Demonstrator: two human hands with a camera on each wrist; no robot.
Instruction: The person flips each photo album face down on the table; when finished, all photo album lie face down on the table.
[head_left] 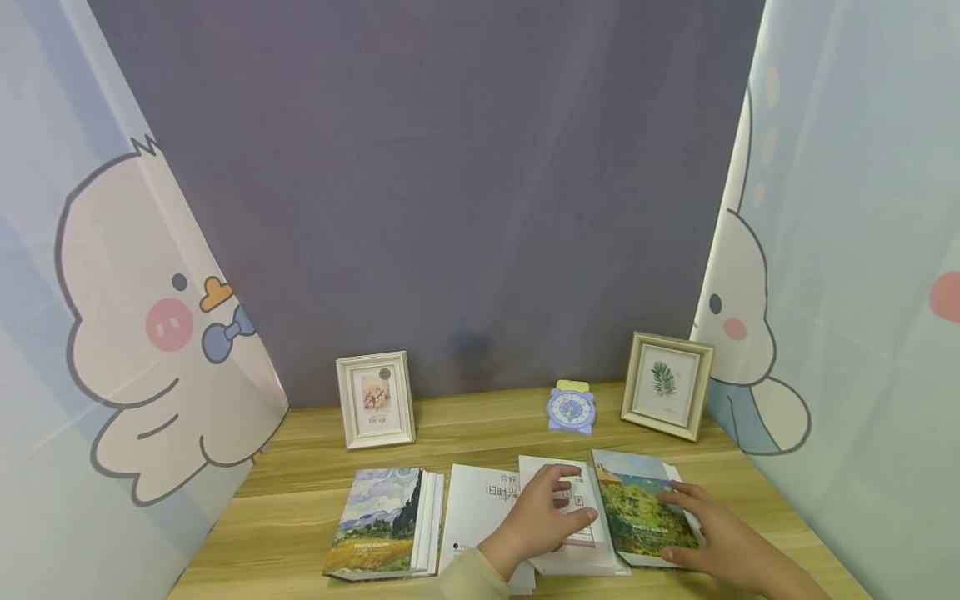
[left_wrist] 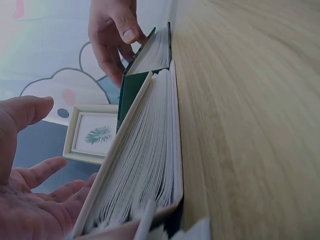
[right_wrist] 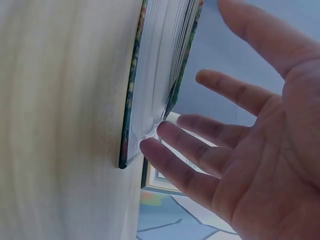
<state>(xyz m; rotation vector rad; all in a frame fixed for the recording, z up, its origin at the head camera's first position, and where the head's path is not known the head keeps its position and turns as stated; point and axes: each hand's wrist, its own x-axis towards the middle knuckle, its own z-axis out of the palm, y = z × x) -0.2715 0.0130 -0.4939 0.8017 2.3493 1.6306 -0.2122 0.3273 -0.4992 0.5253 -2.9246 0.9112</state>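
Wooden worktop (head_left: 255,533), albums (head_left: 637,500) laid flat, presumably for reach; my left hand (head_left: 540,514) and right hand (head_left: 716,537) spread wide, gripping nothing.

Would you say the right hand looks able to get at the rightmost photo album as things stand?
Likely yes: the right hand is at the right edge of the rightmost photo album, nothing visible between.

The rectangular green-and-blue landscape-patterned album (head_left: 641,510) bears white lettering; the rectangular leftmost album (head_left: 378,518) shows swirled lilac sky above gold. Dark print marks 2 white rectangular albums (head_left: 471,504) (head_left: 534,467); streaky yellow-brown grain covers the flat wooden table (head_left: 472,429).
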